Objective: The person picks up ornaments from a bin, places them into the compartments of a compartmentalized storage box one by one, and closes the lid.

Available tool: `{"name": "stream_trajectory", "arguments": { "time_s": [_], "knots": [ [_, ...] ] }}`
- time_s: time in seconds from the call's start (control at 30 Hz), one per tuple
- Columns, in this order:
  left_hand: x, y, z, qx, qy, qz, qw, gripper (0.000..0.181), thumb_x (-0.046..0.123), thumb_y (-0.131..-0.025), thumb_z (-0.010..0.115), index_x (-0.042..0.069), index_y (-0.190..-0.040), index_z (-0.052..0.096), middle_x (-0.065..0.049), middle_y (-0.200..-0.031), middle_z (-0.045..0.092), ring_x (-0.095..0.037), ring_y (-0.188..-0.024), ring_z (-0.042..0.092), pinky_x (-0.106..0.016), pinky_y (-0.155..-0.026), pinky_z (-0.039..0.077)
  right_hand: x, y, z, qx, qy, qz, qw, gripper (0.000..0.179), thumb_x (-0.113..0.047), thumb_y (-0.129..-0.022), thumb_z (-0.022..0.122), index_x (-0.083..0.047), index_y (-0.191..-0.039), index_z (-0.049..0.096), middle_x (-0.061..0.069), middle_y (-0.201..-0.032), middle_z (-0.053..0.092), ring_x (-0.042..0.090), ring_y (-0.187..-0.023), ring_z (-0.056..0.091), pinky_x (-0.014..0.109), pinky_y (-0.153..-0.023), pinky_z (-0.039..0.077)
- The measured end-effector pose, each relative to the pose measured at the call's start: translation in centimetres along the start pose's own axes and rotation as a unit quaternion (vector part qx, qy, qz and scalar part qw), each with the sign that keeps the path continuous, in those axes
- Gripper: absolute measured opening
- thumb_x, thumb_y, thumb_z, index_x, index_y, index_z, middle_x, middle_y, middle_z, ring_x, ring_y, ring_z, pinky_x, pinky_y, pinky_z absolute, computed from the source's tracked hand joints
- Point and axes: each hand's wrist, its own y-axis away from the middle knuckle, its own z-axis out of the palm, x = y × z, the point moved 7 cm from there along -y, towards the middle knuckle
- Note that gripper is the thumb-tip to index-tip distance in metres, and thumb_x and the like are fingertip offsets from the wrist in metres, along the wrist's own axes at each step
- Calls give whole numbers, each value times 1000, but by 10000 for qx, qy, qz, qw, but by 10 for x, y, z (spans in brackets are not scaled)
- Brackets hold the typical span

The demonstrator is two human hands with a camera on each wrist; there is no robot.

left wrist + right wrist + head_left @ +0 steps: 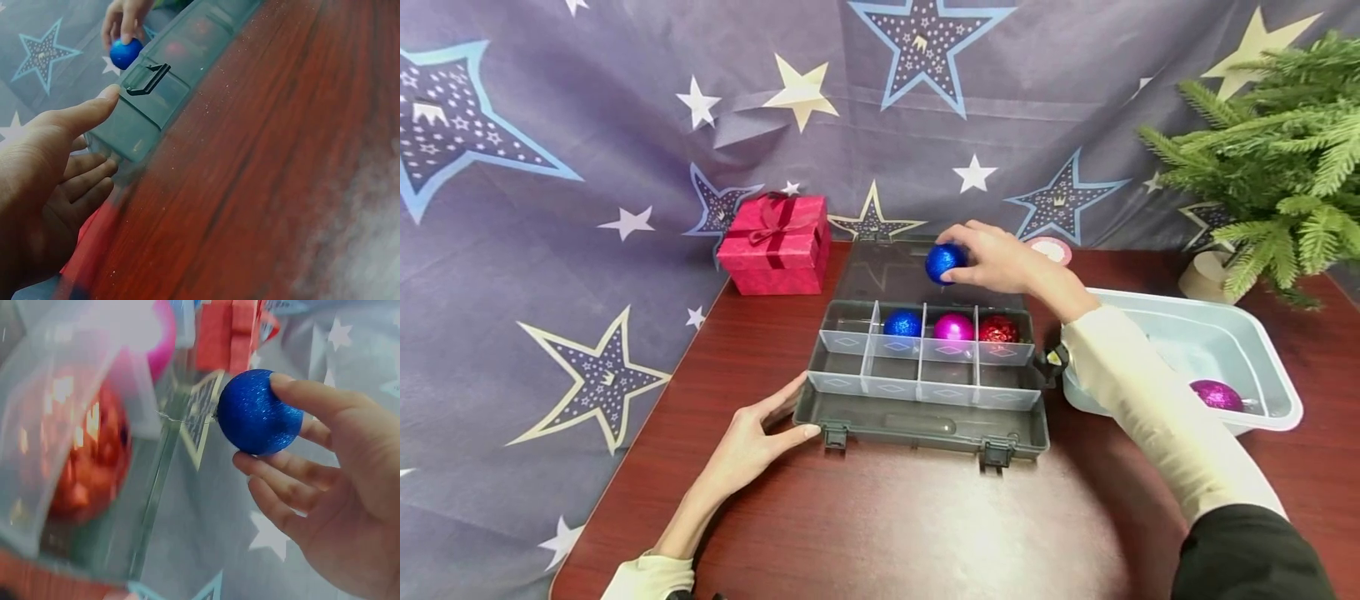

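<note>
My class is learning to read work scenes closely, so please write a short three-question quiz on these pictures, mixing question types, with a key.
1. Multiple choice. The held ball in the right grip is:
A) red
B) blue
C) white

2. True or false. The purple ball lies in the tub, outside the open case.

3. Fill in the blank. In the compartment row farthest from the person, the pink ball sits between a blue ball and a ____ one.

Key:
1. B
2. True
3. red
</note>
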Motion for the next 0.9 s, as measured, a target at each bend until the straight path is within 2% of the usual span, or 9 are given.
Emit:
{"name": "stream_trajectory", "arguments": {
  "time_s": [0.2, 0.5, 0.73, 0.9],
  "knots": [
    [-1, 0, -1, 25, 0, 23, 10000, 75, 16, -88, 85, 17, -155, 50, -6, -135, 67, -23, -125, 63, -22, -103, 47, -38, -6, 16, -122, -310, -509, 9981, 49, -28, -95, 78, -5, -135, 61, 18, -119, 60, 30, -99, 61, 48, -91, 51],
    [-2, 0, -2, 32, -9, -16, 10000, 75, 15, -89, 85, 17, -155, 50, -7, -135, 67, -23, -125, 63, -21, -103, 47, -71, -30, 47, -324, -321, -764, 9960, 51, -32, -96, 75, -8, -139, 60, 16, -125, 60, 30, -113, 59, 48, -99, 52],
    [0, 1, -2, 15, -60, -60, 10000, 75, 18, -89, 85, 19, -156, 50, -4, -137, 66, -21, -127, 61, -20, -104, 46, -82, -41, 69, -605, -320, -702, 9952, 53, -30, -97, 75, -10, -143, 57, 14, -129, 57, 29, -115, 59, 45, -101, 52],
    [1, 1, -2, 13, -31, 17, 10000, 74, 16, -90, 84, 16, -155, 50, -6, -137, 66, -24, -127, 61, -20, -103, 46, -79, -39, 72, -796, -437, -521, 9945, 53, -28, -98, 75, -7, -143, 58, 15, -131, 57, 30, -116, 62, 43, -101, 52]
  ]
}}
